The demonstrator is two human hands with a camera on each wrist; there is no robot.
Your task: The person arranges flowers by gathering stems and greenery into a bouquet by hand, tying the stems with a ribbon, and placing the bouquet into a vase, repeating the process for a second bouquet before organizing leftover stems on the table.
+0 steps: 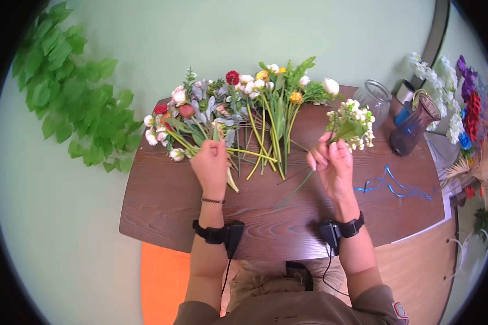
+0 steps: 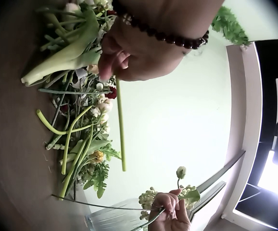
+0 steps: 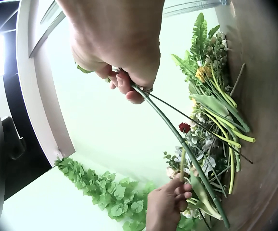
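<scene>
My left hand (image 1: 210,165) pinches a yellow-green flower stem (image 2: 121,130), whose cut end points toward my right hand in the head view. What sits at that stem's other end is hidden by the hand. With my right hand (image 1: 335,165) I hold a spray of small white blossoms and green leaves (image 1: 358,122) upright over the table's right half. From that fist a long green stem (image 3: 177,132) and a thinner dark stem (image 3: 201,125) run downward. Behind the hands lies a wide pile of artificial flowers, including a red bloom (image 1: 232,77) and a large white bloom (image 1: 330,86).
A clear glass vase (image 1: 375,100) and a dark tinted vase (image 1: 412,130) stand at the back right of the brown table (image 1: 173,216). Blue ribbon (image 1: 386,169) lies at the right. Green leafy vines (image 1: 59,103) hang at the left; more flowers (image 1: 470,116) stand beyond the right edge.
</scene>
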